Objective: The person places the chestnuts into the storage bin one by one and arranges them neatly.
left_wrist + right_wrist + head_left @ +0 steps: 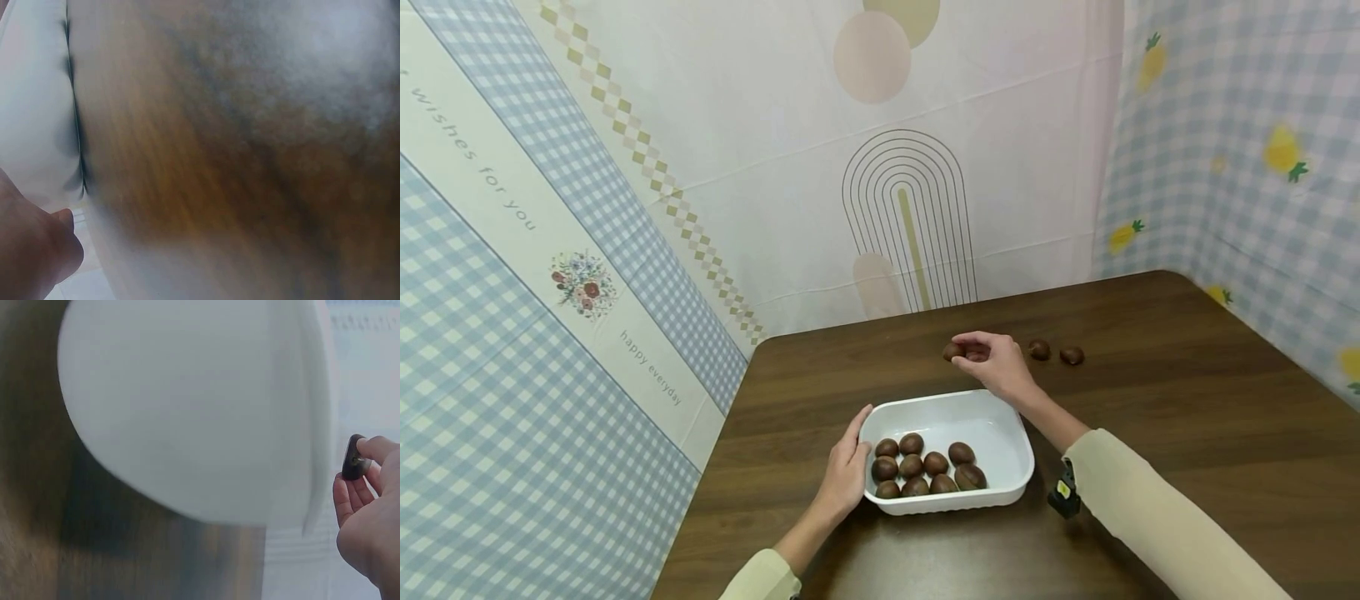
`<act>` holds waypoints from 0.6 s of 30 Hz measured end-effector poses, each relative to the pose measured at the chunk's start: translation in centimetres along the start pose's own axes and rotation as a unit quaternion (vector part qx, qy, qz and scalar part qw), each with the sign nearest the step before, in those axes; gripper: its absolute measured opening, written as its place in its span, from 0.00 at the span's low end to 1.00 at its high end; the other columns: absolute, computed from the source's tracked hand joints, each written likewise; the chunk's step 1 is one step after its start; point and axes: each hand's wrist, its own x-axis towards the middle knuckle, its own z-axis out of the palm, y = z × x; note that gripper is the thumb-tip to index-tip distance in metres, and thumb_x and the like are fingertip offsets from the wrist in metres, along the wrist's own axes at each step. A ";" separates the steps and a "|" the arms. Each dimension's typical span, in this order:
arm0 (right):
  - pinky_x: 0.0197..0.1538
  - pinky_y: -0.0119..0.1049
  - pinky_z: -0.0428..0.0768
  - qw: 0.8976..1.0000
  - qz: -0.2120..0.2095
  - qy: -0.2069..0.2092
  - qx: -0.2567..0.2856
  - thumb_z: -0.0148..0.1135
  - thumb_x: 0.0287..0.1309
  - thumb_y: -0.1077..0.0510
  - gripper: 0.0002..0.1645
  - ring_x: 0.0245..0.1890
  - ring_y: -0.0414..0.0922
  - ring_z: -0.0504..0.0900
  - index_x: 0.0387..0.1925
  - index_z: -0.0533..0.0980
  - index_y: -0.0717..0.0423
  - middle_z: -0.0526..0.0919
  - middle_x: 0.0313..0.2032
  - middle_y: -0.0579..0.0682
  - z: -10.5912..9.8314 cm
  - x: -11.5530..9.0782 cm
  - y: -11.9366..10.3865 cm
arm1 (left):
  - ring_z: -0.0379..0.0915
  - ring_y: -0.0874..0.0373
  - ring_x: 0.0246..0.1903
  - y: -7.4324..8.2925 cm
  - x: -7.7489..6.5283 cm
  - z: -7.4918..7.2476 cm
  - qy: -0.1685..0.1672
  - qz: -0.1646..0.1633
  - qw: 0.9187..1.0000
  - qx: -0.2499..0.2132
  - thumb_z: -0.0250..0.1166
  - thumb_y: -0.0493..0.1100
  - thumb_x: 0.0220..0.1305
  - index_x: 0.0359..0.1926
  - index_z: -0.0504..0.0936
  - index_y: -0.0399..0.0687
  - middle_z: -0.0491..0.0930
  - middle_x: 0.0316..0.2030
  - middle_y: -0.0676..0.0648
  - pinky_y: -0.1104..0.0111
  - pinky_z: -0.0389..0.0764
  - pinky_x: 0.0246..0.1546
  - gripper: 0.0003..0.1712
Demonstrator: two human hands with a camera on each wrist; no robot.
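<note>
My right hand (1000, 367) pinches a chestnut (953, 351) between thumb and fingers, beyond the dish's far rim. The right wrist view also has this dark, shiny chestnut (355, 457) at the fingertips. A white rectangular dish (1000, 496) holds several brown chestnuts (912, 465), gathered toward its left and near sides. Against the dish's left side rests my left hand (844, 477), its fingers extended along the outer wall and the thumb at the rim. In the left wrist view, part of that hand (37, 250) shows beside the white dish wall (37, 112).
Two loose chestnuts, one (1039, 349) and another (1072, 356), lie on the dark wooden table (1187, 400) right of my right hand. Behind the table hangs a patterned cloth (775, 167); checked cloths flank it on both sides.
</note>
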 end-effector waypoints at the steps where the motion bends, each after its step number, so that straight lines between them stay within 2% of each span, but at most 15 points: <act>1: 0.43 0.29 0.85 1.000 -0.002 -0.004 -0.002 0.72 0.65 0.65 0.18 0.45 0.52 0.88 0.56 0.85 0.64 0.89 0.49 0.60 0.2 -0.2 -0.3 | 0.68 0.40 0.71 0.0 0.0 0.0 -0.001 0.000 1.000 0.001 0.47 0.28 0.74 0.79 0.65 0.38 0.69 0.75 0.38 0.44 0.67 0.71 0.34; 9: 0.43 0.35 0.87 1.000 -0.004 -0.027 -0.008 0.75 0.64 0.63 0.19 0.43 0.50 0.90 0.55 0.85 0.64 0.90 0.46 0.57 1.5 -2.1 -1.4 | 0.68 0.41 0.71 0.2 -0.1 0.0 -0.001 0.000 1.000 0.005 0.47 0.28 0.74 0.79 0.66 0.39 0.69 0.75 0.38 0.44 0.68 0.70 0.34; 18: 0.42 0.36 0.87 0.999 -0.012 -0.042 -0.018 0.77 0.60 0.63 0.17 0.40 0.48 0.90 0.51 0.87 0.62 0.91 0.44 0.55 3.0 -4.1 -1.9 | 0.69 0.42 0.70 0.2 -0.1 0.1 0.002 0.002 1.000 0.004 0.48 0.28 0.74 0.79 0.66 0.42 0.70 0.75 0.39 0.45 0.69 0.70 0.35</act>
